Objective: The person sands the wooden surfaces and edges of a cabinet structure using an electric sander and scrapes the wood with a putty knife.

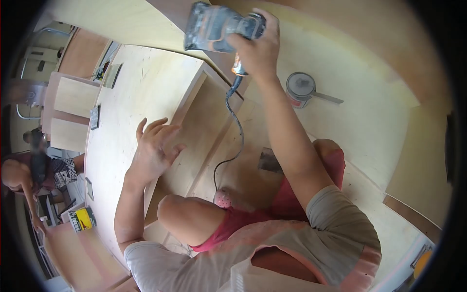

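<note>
Head view: we hold a power sander [214, 29] in our right hand [255, 53], fingers wrapped round its grip, up beyond the far right corner of the pale board [141, 87]; whether it touches the wood behind, we cannot tell. Our left hand [158, 146] is empty, fingers loosely spread, near that board's right edge. The cord [241, 129] drops from the sander towards a pink dotted item [224, 198] between our knees. Right of our right forearm sits an open can [300, 90], a flat blade [328, 97] jutting rightwards. Small dark blocks [113, 76] lie along the board's left edge; another person [29, 170] is beyond it.
</note>
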Tool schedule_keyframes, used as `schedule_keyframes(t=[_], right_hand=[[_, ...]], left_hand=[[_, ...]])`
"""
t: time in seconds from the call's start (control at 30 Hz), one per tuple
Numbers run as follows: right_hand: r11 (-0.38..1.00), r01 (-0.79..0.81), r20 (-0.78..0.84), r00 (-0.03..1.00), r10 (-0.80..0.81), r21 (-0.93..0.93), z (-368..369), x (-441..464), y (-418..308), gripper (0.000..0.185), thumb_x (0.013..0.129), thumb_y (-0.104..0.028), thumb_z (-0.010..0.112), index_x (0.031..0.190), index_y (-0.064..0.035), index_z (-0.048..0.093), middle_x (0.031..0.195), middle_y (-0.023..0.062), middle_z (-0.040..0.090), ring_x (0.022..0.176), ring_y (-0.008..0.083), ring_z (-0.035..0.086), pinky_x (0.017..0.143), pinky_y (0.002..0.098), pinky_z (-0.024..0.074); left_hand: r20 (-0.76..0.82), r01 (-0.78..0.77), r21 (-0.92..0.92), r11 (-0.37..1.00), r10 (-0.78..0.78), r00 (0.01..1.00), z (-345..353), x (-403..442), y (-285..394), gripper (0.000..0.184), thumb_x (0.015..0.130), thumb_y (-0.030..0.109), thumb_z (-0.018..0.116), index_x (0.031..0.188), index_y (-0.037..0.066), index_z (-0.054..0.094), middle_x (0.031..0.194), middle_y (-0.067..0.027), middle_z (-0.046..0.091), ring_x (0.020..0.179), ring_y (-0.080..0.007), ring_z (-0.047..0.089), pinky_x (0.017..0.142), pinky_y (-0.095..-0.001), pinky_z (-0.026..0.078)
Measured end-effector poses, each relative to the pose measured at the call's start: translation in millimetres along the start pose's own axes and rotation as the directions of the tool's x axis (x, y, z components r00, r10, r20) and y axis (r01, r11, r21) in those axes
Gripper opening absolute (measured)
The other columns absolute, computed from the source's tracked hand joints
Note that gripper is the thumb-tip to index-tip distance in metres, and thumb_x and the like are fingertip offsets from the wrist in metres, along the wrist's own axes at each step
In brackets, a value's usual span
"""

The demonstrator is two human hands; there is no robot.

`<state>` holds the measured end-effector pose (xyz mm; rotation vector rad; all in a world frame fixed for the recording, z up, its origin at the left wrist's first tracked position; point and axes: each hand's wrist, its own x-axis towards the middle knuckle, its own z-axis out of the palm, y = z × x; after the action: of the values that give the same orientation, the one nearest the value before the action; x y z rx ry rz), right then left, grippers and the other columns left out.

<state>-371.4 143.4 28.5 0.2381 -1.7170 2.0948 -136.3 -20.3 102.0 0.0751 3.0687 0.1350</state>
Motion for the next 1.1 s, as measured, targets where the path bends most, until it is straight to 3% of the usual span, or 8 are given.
schedule_keyframes(t=[0.13,0.33,0.5,0.73,0.87,0.93,1.0,1.1], right_hand=[[0.983,0.167,0.023,0.986,-0.166,-0.079,1,-20,1,0.067,0.056,-0.017,0.073,0.118,-0.0044,0.049,0.106,0.0161,0.054,0.098,0.0282,0.055,0.088,0.0382,0.0448],[0.982,-0.139,-0.090,0.988,0.129,-0.125,-7,-33,63,0.066,0.059,-0.020,0.073,0.115,0.0030,0.047,0.110,0.0174,0.053,0.099,0.0266,0.056,0.087,0.0367,0.0454],[0.731,-0.670,-0.153,0.715,0.683,0.132,-12,-48,116,0.068,0.058,-0.019,0.073,0.116,0.0051,0.047,0.109,0.0197,0.054,0.100,0.0329,0.056,0.087,0.0379,0.0464],[0.815,-0.518,-0.038,0.838,0.545,0.258,-5,-27,54,0.069,0.058,-0.018,0.072,0.118,0.0045,0.046,0.108,0.0200,0.053,0.100,0.0325,0.055,0.089,0.0385,0.0447],[0.980,-0.173,-0.019,0.984,0.175,0.095,-1,-28,10,0.071,0.059,-0.018,0.071,0.122,0.0028,0.044,0.116,0.0197,0.047,0.108,0.0306,0.049,0.095,0.0423,0.0399],[0.999,0.051,0.024,0.998,-0.051,-0.004,4,-34,-2,0.080,0.059,-0.020,0.074,0.129,0.0003,0.040,0.125,0.0194,0.041,0.115,0.0319,0.045,0.099,0.0445,0.0368],[0.988,-0.002,0.030,1.000,0.007,-0.154,4,-28,2,0.089,0.060,-0.023,0.082,0.133,0.0022,0.039,0.130,0.0197,0.044,0.123,0.0326,0.042,0.106,0.0428,0.0320],[0.952,-0.174,0.146,0.979,0.140,0.254,-7,11,15,0.054,0.065,-0.003,0.075,0.113,0.0055,0.054,0.106,0.0159,0.060,0.093,0.0259,0.061,0.080,0.0355,0.0503]], left_hand=[[-0.066,0.042,0.087,0.995,-0.036,0.997,6,1,-11,0.048,0.071,0.013,0.076,0.115,0.005,0.060,0.114,-0.0118,0.062,0.116,-0.0312,0.053,0.105,-0.0490,0.031],[-0.379,0.117,-0.043,0.992,-0.125,0.917,33,5,-41,0.060,0.075,0.017,0.075,0.128,0.002,0.049,0.116,-0.0208,0.057,0.110,-0.0363,0.053,0.096,-0.0434,0.040],[-0.396,0.220,-0.052,0.974,-0.222,0.891,51,-8,-45,0.068,0.077,0.024,0.074,0.134,0.002,0.042,0.126,-0.0232,0.050,0.115,-0.0379,0.049,0.097,-0.0448,0.039],[-0.401,0.193,0.127,0.973,-0.128,0.907,36,-42,-47,0.074,0.079,0.025,0.073,0.139,0.003,0.036,0.131,-0.0202,0.047,0.120,-0.0351,0.043,0.103,-0.0436,0.032],[-0.477,0.336,0.036,0.941,-0.280,0.833,36,-90,-51,0.071,0.077,0.020,0.075,0.136,0.002,0.040,0.129,-0.0198,0.049,0.117,-0.0338,0.046,0.101,-0.0425,0.035],[-0.550,0.401,-0.074,0.913,-0.373,0.747,46,-143,-52,0.058,0.076,0.013,0.076,0.125,0.000,0.049,0.119,-0.0187,0.055,0.108,-0.0316,0.052,0.094,-0.0394,0.041],[-0.680,0.439,-0.152,0.885,-0.416,0.603,71,-205,-38,0.021,0.074,0.005,0.074,0.088,0.001,0.059,0.083,-0.0117,0.060,0.072,-0.0263,0.057,0.066,-0.0351,0.048],[-0.401,0.816,-0.138,0.562,-0.785,0.473,123,-315,16,0.017,0.079,0.017,0.072,0.076,0.005,0.061,0.072,-0.0161,0.060,0.067,-0.0332,0.059,0.061,-0.0390,0.049]])
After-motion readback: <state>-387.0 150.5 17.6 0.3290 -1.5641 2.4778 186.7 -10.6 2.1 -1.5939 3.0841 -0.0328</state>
